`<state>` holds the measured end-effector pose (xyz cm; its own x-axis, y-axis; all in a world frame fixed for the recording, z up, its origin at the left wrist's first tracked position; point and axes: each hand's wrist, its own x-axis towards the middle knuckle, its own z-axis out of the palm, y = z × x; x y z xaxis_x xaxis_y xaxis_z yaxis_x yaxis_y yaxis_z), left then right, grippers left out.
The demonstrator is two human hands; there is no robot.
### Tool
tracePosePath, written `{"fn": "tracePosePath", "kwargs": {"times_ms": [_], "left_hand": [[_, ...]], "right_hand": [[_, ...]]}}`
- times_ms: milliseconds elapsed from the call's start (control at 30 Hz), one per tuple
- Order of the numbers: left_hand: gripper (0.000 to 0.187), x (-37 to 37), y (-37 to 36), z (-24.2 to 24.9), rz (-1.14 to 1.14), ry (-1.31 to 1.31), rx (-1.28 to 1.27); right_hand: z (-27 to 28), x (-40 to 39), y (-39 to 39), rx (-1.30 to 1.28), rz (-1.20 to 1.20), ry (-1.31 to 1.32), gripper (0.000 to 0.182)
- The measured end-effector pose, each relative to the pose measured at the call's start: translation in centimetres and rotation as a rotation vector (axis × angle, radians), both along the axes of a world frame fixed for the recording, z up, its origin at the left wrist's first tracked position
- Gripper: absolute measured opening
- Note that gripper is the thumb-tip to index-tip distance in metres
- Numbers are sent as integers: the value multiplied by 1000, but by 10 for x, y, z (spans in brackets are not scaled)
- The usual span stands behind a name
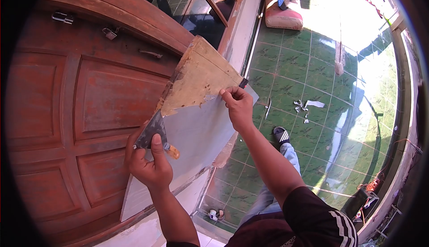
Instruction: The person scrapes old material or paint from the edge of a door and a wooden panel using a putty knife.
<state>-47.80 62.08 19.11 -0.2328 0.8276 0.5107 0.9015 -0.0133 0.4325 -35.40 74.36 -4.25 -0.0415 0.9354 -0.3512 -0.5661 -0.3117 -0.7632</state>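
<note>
A wooden board (196, 75) stands tilted in front of me, bare tan wood at its upper part. Grey surface sheeting (196, 126) covers the lower part, with a ragged torn edge between. My left hand (152, 164) is closed at the board's left side around a scraper (153, 128). The scraper's dark flat blade lies against the board near the torn edge, and its wooden handle shows past my thumb. My right hand (239, 106) pinches at the upper edge of the grey sheeting, its fingertips together. A small black piece (243, 83) sits at the board's right edge.
Torn scraps (301, 106) lie on the green tiled floor (290, 59). A filled sack (283, 12) with a brush (284, 0) on it stands farther back. To the left is a brown panelled door (120, 99). Tangled wires (373, 184) lie at right.
</note>
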Motion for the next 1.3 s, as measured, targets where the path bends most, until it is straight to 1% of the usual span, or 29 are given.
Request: {"fn": "tracePosePath", "kwargs": {"times_ms": [333,433,533,633,733,833,933,1033,1233,1300], "left_hand": [[21,1,7,0,0,22,45],[21,1,5,0,18,39,44],[20,-1,5,1,29,48,19],[20,-2,4,1,30,74,16],[22,0,6,0,17,70,48],[23,-1,5,-2,22,57,51],[23,0,7,-2,11,64,68],[23,1,6,-2,18,60,66],[23,1,7,-2,27,63,65],[23,1,7,-3,19,65,71]], "right_hand": [[-10,-6,0,31,-32,-73,15],[-6,-3,-11,22,-71,3,20],[3,-2,-19,59,-67,-76,27],[15,-9,-20,72,-123,-128,32],[19,-10,-20,41,-119,-141,30],[21,-6,-16,54,-77,-213,29],[23,-2,-9,6,-49,-199,28],[30,3,-7,37,-2,-329,28],[23,-2,-4,80,-21,-327,23],[17,-3,-5,100,-32,-283,23]]}}
